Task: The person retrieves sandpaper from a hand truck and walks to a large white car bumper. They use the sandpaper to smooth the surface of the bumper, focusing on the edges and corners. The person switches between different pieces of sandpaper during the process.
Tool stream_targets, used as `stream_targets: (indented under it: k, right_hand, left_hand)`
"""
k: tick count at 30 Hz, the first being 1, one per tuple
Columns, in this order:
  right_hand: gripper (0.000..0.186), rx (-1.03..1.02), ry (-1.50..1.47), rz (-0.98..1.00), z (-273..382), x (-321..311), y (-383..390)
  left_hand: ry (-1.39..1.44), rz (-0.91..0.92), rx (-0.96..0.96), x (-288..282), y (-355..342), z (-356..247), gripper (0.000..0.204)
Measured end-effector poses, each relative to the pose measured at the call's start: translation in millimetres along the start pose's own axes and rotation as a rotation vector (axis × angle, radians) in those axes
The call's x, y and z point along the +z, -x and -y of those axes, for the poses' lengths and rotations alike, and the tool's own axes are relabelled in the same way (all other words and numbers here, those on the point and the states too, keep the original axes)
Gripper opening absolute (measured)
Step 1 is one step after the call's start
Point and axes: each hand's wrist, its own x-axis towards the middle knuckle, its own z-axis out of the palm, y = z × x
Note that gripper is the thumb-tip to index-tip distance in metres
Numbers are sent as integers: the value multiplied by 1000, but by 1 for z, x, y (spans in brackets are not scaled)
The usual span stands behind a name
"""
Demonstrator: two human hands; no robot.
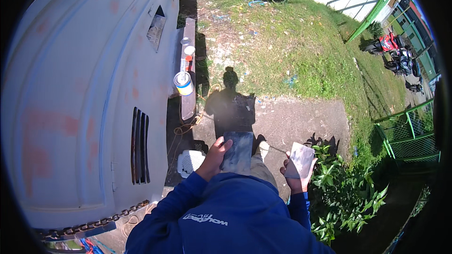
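Observation:
My left hand (214, 155) grips a dark grey rectangular sheet (238, 151), like sandpaper, held flat in front of my chest. My right hand (294, 178) holds a smaller pale grey sheet (300, 159) by its lower edge, off to the right. Both arms wear blue sleeves. The large grey-white vehicle body (80, 89), with pink filler patches and a dark slotted vent (140, 146), fills the left side next to my left hand.
A plank (189, 99) by the vehicle carries a blue and yellow tin (183, 83) and small pots. A white perforated stool (189, 162) stands below. My shadow lies on the concrete slab (301, 120). Green bush (348, 193) at right, grass beyond, motorcycles (398, 54), green fence (409, 136).

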Motion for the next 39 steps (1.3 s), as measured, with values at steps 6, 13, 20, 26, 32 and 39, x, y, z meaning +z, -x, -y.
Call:
stream_targets:
  k: [6,13,20,26,32,39]
  right_hand:
    - [71,104,413,21,66,36,-146]
    - [35,53,1010,160,63,48,-385]
    - [24,507,793,324,-42,144,-483]
    - [21,742,769,432,-125,180,-514]
    - [19,914,846,487,-174,211,-526]
    - [31,956,1395,631,-210,195,-606]
  left_hand:
    - [295,-17,-4,-7,-67,-12,23]
    - [166,-123,362,12,-176,-38,27]
    - [309,-233,370,27,-205,-75,36]
    - [94,-416,500,-33,-235,-78,40]
    - [208,-531,434,-55,-243,-102,47]
    - [126,-880,411,-69,-238,-89,33]
